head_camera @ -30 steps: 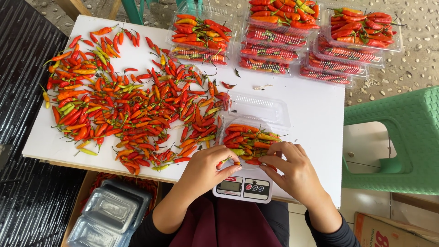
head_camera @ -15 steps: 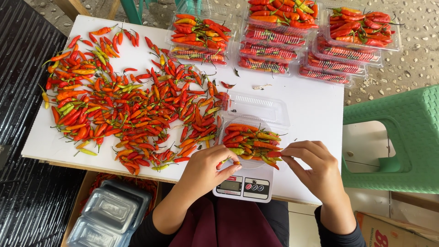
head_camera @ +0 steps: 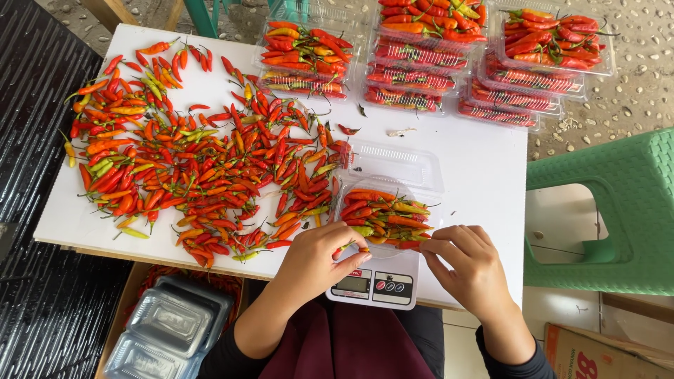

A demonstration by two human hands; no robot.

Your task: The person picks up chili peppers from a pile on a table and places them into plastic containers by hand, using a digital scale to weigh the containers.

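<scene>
Red, orange and green chillies (head_camera: 210, 168) are lying loose in one wide spread over the white bench (head_camera: 484, 175). In the head view, the right hand (head_camera: 467, 263) is now sitting lower and further right than a second ago, off the clear tray (head_camera: 382, 214) and beside the scale (head_camera: 372, 281), fingers curled and holding nothing I can make out. The left hand (head_camera: 319, 256) is pinching one chilli at the tray's near edge, so the weight is seemingly being trimmed. One tray is on the one scale; packed trays (head_camera: 435, 56) are standing in four stacks at the far edge. Empty trays (head_camera: 168, 330) are waiting below.
</scene>
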